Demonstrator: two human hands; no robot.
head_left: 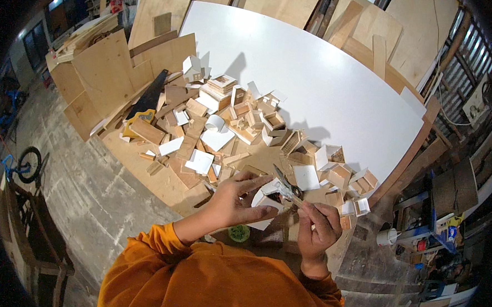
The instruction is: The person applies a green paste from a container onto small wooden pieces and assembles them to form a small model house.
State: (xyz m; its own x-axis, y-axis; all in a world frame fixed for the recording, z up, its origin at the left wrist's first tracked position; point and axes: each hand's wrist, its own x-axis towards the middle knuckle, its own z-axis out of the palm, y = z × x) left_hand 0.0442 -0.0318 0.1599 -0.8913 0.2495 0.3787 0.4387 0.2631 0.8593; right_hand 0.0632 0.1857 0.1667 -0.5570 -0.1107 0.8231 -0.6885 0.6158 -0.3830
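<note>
My left hand (233, 202) is closed round a white-faced, curved piece (262, 200), thumb below and fingers above. A whitish, uneven patch shows at the piece's upper end. From the right, my right hand (319, 227) pinches a thin, light stick (295, 199), its tip at that patch; whether they touch I cannot tell. Just beyond the fingers are dark-handled scissors (294, 191), partly hidden. Small model houses (329, 157) and wood and white board offcuts (200, 162) crowd the worktop past my hands.
A handsaw (141, 121) with a yellow handle lies at the left of the pile. Behind stands a large white panel (317, 74), with plywood sheets (103, 62) at far left. A green round object (239, 232) sits below my left hand. A bicycle wheel (29, 164) stands left.
</note>
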